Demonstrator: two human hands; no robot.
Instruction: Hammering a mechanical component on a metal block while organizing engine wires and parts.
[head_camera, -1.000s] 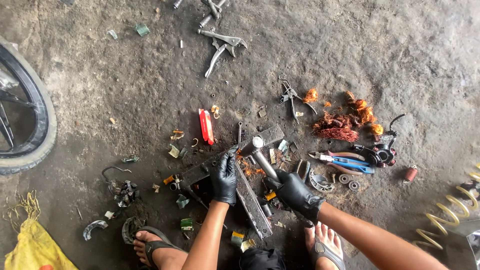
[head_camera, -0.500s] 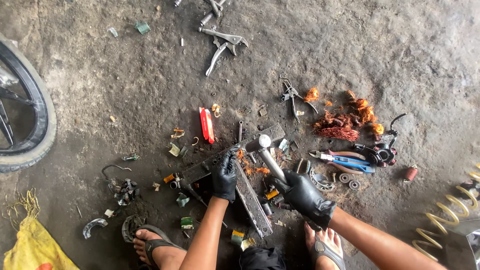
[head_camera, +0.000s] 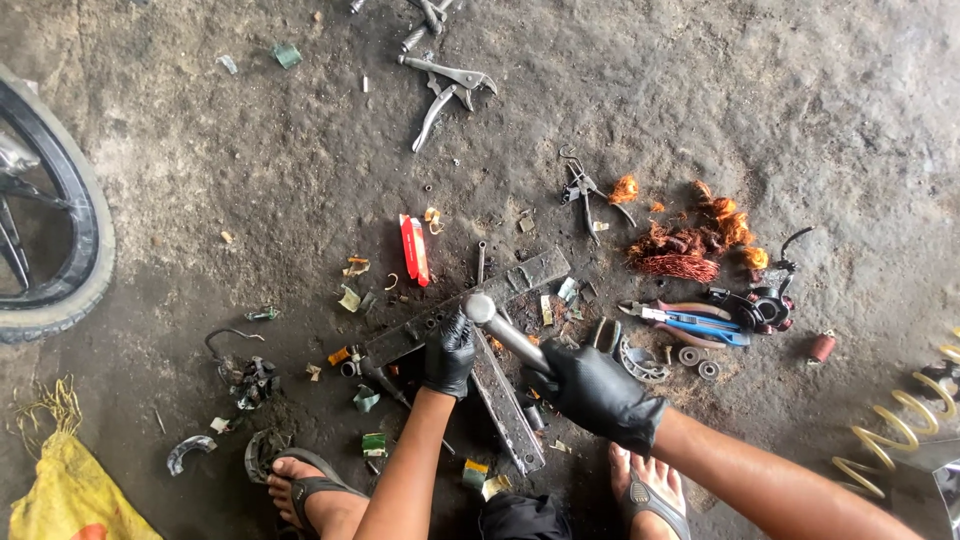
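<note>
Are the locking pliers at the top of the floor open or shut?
Open: the locking pliers lie with their two handles spread apart on the concrete floor.

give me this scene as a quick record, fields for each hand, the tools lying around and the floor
left hand: gloved left hand pressing on crossed metal bars
right hand: gloved right hand gripping a hammer, head over the bars
tools around: locking pliers, blue-handled pliers, red cutter
other: copper wire pile, wheel, yellow sack
floor: dirty concrete floor, scraps scattered

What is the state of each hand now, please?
Left hand: closed on a small part on the metal bar; the part cannot be told.
Right hand: closed on the hammer.
</note>
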